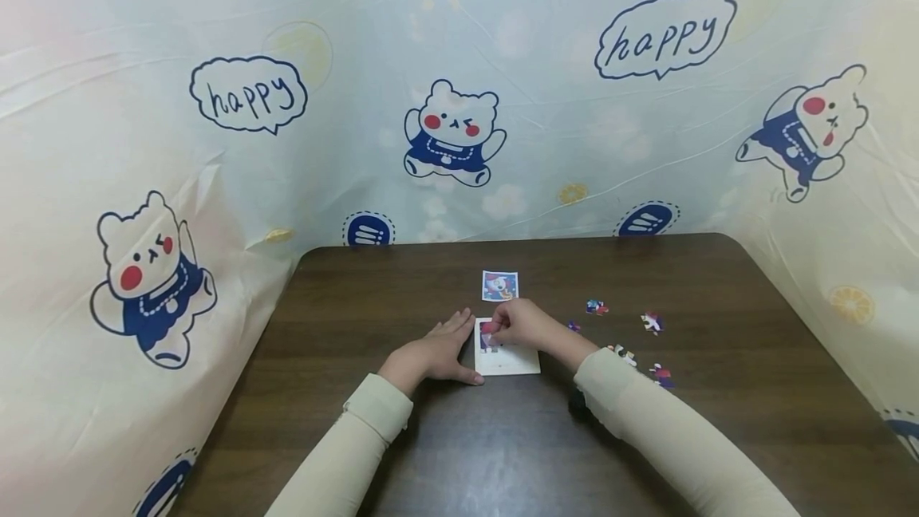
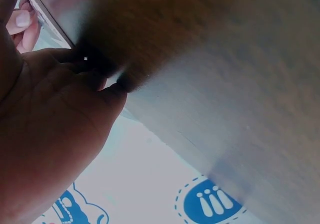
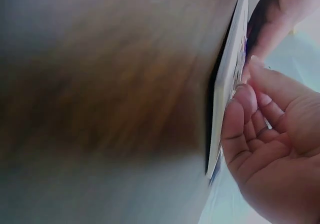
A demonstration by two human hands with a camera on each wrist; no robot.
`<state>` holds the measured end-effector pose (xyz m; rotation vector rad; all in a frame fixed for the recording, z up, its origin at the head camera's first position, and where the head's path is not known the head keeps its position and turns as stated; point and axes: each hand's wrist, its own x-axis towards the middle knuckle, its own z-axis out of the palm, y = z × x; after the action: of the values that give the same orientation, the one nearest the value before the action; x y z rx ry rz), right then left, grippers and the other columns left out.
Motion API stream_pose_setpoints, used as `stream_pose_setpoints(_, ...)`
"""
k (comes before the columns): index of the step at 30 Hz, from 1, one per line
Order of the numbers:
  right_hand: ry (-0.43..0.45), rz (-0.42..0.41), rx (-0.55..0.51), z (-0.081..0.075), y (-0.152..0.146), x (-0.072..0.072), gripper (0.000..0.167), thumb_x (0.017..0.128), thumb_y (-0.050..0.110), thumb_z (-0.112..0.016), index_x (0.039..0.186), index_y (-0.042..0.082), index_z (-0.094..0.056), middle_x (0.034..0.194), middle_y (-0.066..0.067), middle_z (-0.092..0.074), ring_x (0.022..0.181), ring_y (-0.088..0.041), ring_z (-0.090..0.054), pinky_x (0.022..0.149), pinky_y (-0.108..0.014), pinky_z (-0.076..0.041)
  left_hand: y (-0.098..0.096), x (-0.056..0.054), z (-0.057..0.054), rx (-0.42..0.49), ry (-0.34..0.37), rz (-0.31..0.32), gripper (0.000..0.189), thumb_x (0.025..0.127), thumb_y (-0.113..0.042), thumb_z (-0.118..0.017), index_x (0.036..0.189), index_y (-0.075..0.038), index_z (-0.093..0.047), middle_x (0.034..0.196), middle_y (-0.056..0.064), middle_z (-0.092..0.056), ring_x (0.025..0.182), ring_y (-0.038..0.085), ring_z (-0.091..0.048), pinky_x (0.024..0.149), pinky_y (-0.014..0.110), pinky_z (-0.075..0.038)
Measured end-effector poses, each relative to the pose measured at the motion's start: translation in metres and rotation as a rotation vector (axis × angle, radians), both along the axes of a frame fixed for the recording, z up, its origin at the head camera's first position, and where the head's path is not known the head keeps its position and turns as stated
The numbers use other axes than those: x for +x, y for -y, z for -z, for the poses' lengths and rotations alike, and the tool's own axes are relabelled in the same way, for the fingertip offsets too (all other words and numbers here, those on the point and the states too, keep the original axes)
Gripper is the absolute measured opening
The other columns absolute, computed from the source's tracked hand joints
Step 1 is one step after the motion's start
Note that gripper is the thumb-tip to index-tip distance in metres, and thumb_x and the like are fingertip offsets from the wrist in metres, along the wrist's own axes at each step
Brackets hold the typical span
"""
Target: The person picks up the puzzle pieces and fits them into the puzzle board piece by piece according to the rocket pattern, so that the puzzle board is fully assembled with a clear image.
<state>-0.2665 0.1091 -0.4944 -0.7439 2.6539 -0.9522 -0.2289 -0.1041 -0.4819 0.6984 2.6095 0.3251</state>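
Note:
A white puzzle board (image 1: 513, 361) lies on the table, with colourful pieces set in its upper left part. My left hand (image 1: 438, 352) rests along the board's left side, fingers stretched out and thumb by the near corner. Over the pieces, my right hand (image 1: 522, 324) has its fingers curled and pinches a puzzle piece (image 1: 491, 333), mostly hidden by the fingertips. From the side, the right wrist view has the right fingers (image 3: 235, 116) low against the board's face. Behind the board lies a small picture card (image 1: 499, 286) with a cartoon figure.
Loose puzzle pieces lie to the right on the brown table (image 1: 359, 294): one at the back (image 1: 596, 307), one farther right (image 1: 652, 323), another nearer (image 1: 661, 375), and several beside the right forearm (image 1: 623, 355). A printed curtain (image 1: 546, 142) hangs behind the table.

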Motion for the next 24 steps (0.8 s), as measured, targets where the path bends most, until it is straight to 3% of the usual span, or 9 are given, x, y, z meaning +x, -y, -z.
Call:
stream_pose_setpoints(9,-0.029,-0.057,0.005,0.0007,-0.0031,0.0047,0.015,0.08,0.012,-0.083,0.079,0.015,-0.068,0.068,0.009,-0.061,0.063,-0.007,-0.057,0.06,-0.023,-0.05,-0.0004,-0.0009,0.0001,-0.011,-0.001,0.002,0.113,0.079,-0.064,-0.072,0.159,-0.007,-0.016,0.166,0.01,-0.006,0.152,0.026,-0.004,0.12,0.046,-0.015)
stream_pose_setpoints(16,-0.054,-0.061,0.007,0.0005,-0.001,0.0052,0.015,0.078,0.01,-0.084,0.078,0.013,-0.069,0.066,0.009,-0.06,0.061,-0.007,-0.056,0.058,-0.023,-0.049,-0.0003,-0.0005,0.0001,-0.008,0.004,0.003,0.113,0.079,-0.064,-0.072,0.159,-0.006,-0.015,0.166,0.011,-0.006,0.152,0.027,-0.005,0.12,0.047,-0.015)
stream_pose_setpoints(24,-0.023,-0.047,0.005,0.0005,0.0008,0.0049,0.017,0.078,0.01,-0.084,0.077,0.014,-0.068,0.066,0.008,-0.06,0.061,-0.008,-0.056,0.058,-0.023,-0.049,0.0003,-0.0003,-0.0006,-0.001,0.005,0.01,0.113,0.079,-0.064,-0.072,0.159,-0.006,-0.016,0.165,0.012,-0.007,0.152,0.028,-0.005,0.12,0.047,-0.015)
